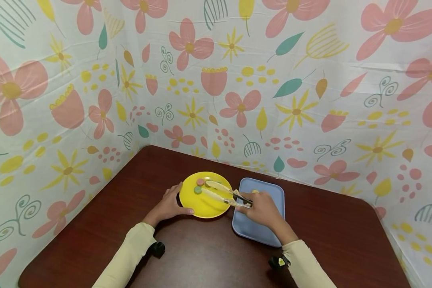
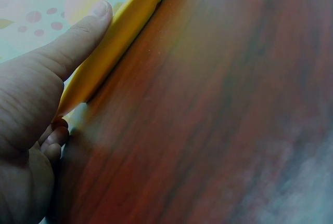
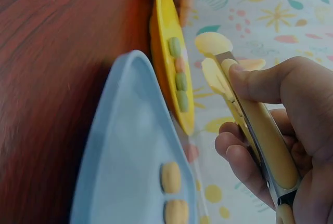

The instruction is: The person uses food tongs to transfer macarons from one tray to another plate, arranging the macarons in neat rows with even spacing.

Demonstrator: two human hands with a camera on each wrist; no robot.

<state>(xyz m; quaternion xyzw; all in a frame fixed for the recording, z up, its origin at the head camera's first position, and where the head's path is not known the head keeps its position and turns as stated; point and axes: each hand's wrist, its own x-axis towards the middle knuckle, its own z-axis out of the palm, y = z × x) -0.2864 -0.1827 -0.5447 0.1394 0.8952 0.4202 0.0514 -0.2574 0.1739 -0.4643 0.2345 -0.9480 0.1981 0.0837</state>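
My left hand (image 1: 170, 205) holds the left rim of a round yellow plate (image 1: 191, 203), thumb along the near edge and fingers round the far side. On the plate sit several small round macaron-like pieces, including a pink one (image 1: 200, 182) and a green one (image 1: 197, 190). My right hand (image 1: 263, 210) grips a pair of tongs (image 3: 265, 146) with cream-coloured tips. Spread apart, the tips hang over the plate, and I see nothing held between them. Beneath the right hand lies a blue tray (image 1: 252, 230), bearing yellowish pieces (image 3: 170, 177) of similar shape.
Plate and tray stand side by side on a dark reddish-brown table (image 1: 201, 256). Behind and to the left, a white cloth (image 1: 216, 132) printed with flowers hangs along the table's edges. A black wrist camera (image 1: 157, 249) sits at the left cuff.
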